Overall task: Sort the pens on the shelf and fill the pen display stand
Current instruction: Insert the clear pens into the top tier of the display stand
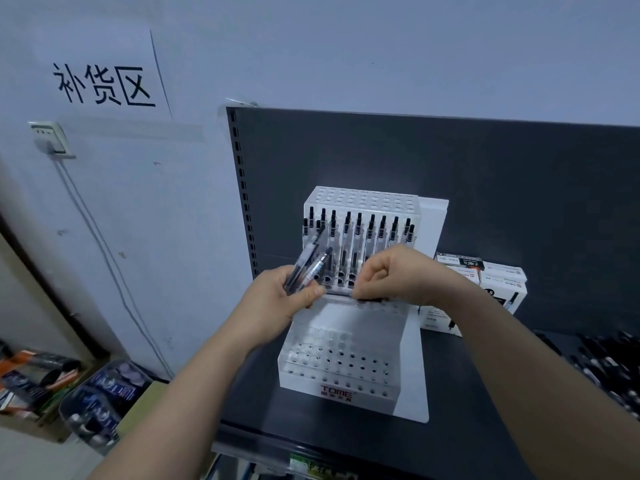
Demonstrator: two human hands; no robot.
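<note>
The pen display stand [346,375] is of white and half-clear plastic, smooth, with a light gloss. The pens in the stand [349,233] have clear glossy plastic barrels with black parts, and the held pens [311,268] also. The shelf [467,393] and its back panel [485,168] look like dark metal with a matt finish. The pen boxes [498,282] are of white printed cardboard. The sign [104,74] is plain white paper on the matt painted wall [346,46].

One display stand [360,323], roughly twelve standing pens [359,223], two boxes [502,282].
</note>
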